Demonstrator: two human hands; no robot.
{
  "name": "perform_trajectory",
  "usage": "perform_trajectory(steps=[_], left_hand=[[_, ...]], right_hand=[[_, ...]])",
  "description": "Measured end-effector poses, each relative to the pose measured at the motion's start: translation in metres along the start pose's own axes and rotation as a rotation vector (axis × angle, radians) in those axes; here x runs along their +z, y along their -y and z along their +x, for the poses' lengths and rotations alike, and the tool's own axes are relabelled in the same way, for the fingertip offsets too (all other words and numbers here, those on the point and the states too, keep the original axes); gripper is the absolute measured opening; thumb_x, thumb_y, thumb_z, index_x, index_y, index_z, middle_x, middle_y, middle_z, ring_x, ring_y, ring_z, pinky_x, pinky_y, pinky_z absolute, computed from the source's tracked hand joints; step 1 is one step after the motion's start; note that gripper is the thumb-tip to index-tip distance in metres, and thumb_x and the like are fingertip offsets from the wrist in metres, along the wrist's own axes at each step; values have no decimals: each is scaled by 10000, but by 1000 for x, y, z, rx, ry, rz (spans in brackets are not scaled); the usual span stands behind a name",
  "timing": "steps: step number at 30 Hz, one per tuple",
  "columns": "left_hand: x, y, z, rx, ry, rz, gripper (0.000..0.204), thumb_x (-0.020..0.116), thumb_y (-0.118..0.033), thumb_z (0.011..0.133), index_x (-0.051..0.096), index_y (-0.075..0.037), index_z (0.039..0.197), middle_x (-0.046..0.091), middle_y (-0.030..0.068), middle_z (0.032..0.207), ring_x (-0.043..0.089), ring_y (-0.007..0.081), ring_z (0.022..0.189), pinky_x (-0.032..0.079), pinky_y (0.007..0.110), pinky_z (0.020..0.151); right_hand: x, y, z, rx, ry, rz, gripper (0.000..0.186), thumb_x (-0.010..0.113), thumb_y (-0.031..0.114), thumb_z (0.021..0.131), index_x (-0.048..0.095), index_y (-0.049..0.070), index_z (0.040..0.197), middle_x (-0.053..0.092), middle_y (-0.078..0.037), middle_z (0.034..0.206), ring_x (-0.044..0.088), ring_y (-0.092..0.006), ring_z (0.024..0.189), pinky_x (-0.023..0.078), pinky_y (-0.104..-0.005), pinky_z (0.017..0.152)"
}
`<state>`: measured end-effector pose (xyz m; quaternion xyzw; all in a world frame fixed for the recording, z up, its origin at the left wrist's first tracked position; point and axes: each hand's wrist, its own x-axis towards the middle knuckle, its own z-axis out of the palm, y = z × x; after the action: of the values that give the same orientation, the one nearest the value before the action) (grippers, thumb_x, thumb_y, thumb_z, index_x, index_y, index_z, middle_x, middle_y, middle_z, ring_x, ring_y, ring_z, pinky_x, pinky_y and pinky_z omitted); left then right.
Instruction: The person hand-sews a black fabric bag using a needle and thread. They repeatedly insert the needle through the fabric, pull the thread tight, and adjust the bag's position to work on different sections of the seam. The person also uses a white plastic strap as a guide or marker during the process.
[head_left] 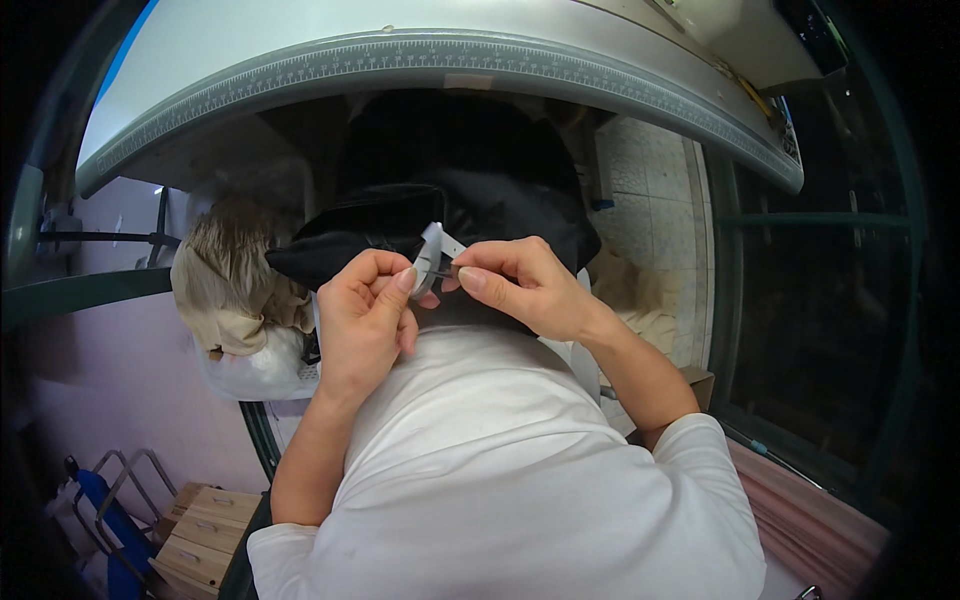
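In front of my waist, my left hand (362, 318) pinches a small grey, curved piece (426, 262) between thumb and fingers. A flat white tab (450, 243) stands out at its upper right; whether it is part of the same piece I cannot tell. My right hand (535, 288) is closed in a pinch close beside it, with a short, thin dark strip (443, 272) at its fingertips that reaches toward the grey piece. Black cloth (500, 205) lies beyond and below both hands, under the table edge.
Ahead is a white table (300, 30) with a grey ruler-marked edge (440, 55). To the left, a white basket (270, 385) holds beige cloth (235, 275). Wooden drawers (208, 535) stand at the lower left. A dark glazed frame (810, 300) rises on the right, past the tiled floor (655, 210).
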<state>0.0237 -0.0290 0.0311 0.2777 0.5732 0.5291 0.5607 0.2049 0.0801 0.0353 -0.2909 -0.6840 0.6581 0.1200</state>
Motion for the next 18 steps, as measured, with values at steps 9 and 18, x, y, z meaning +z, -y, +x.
perform_trajectory(steps=[9, 18], left_hand=[[-1, 2, 2, -3, -21, 29, 144, 543, -112, 1008, 581, 15, 950, 685, 126, 765, 507, 66, 411, 330, 185, 367], [-10, 4, -1, 40, -8, 25, 207, 549, -173, 1019, 606, 26, 1027, 681, 105, 809, 532, 84, 416, 354, 189, 365]], right_hand=[[0, 3, 0, -64, -33, 59, 337, 547, 275, 1011, 670, -22, 907, 535, 22, 663, 417, -53, 599, 336, -226, 543], [11, 4, 28, 31, -123, 66, 224, 769, 105, 822, 660, 5, 990, 498, 70, 726, 376, -14, 624, 311, -203, 544]])
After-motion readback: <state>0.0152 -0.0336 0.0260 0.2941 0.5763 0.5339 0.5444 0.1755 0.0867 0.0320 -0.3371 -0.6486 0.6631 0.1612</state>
